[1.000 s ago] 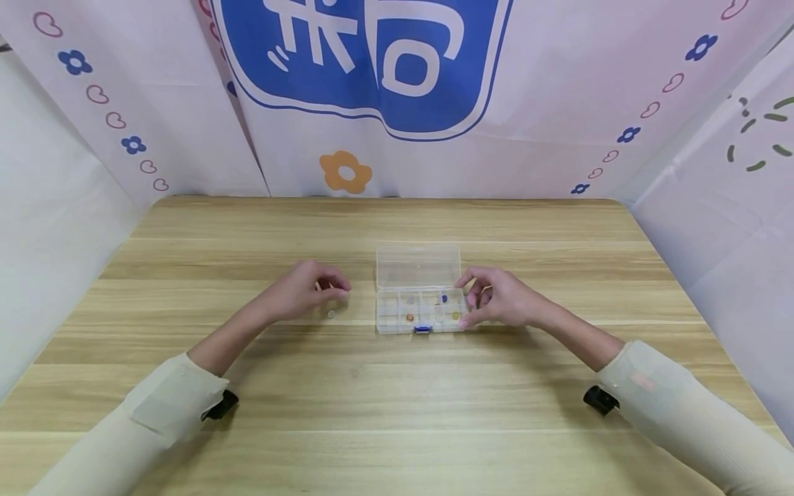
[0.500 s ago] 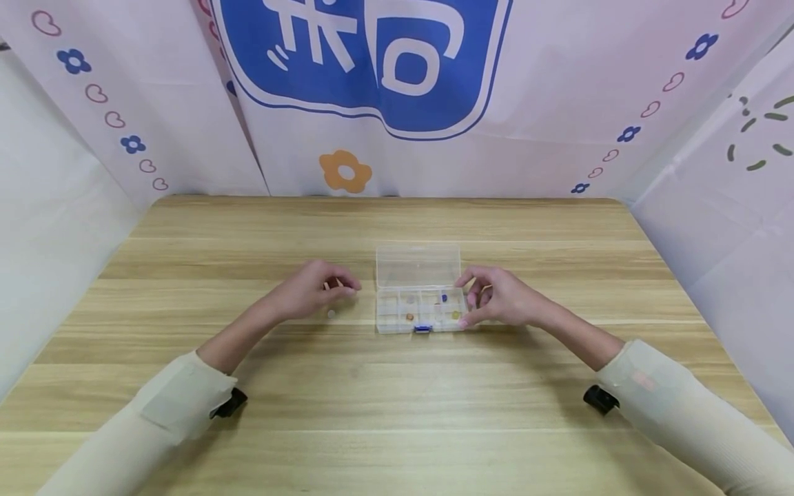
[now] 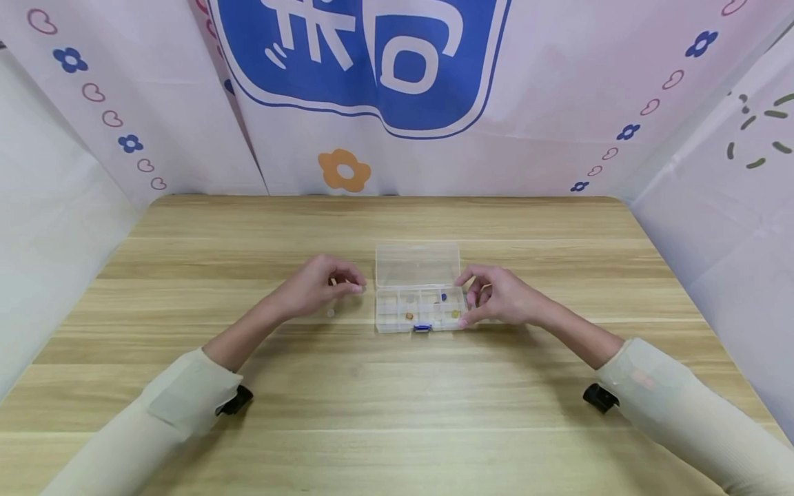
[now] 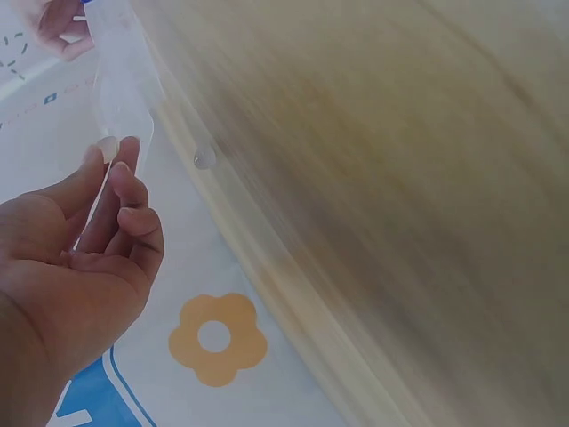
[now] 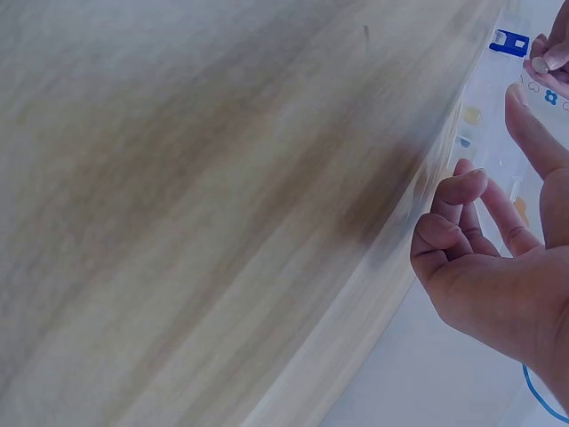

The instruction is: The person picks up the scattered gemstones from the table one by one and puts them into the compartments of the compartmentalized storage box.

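A clear plastic compartment box (image 3: 387,320) lies on the table with its lid (image 3: 418,264) laid back. An orange bead (image 3: 409,316), a blue bead (image 3: 443,297) and a yellow bead (image 3: 455,314) sit in separate compartments. Just left of the box, my left hand (image 3: 319,286) pinches a small whitish, see-through bead (image 4: 108,148) between thumb and index finger. My right hand (image 3: 505,296) holds the box's right end, thumb at the front corner and index finger at the back one; its other fingers are curled. Another clear bead (image 3: 331,313) lies on the table below my left hand.
The wooden table (image 3: 397,413) spreads around the box. A white printed cloth (image 3: 527,158) with a blue emblem and an orange flower (image 3: 344,171) hangs behind it. The box's blue latch (image 3: 422,328) faces me.
My left hand has moved right and slightly away from me, closer to the box, with the bead in its pinch. My right hand and the box stay in place.
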The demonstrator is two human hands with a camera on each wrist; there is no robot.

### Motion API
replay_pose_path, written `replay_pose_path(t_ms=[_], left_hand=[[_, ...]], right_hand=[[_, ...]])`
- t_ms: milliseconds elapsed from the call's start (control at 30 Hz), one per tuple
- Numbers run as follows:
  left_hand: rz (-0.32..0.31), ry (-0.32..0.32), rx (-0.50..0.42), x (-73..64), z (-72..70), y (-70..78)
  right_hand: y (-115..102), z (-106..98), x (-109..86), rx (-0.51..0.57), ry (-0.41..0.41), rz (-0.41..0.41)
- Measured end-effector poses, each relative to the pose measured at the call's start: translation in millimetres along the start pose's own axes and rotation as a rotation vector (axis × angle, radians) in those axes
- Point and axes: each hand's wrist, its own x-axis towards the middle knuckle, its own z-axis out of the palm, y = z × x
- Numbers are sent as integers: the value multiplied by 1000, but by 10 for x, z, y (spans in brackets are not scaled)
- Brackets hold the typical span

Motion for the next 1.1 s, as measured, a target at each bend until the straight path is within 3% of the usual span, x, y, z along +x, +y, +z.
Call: replay_pose_path(t_ms=[500,1100], left_hand=[[21,11,-30,93,72,62],[-20,-6,-54,216,183,97]], right_hand=[[-13,-2,1,-2,-1,6],[16,-8,9,-2,-1,-4]])
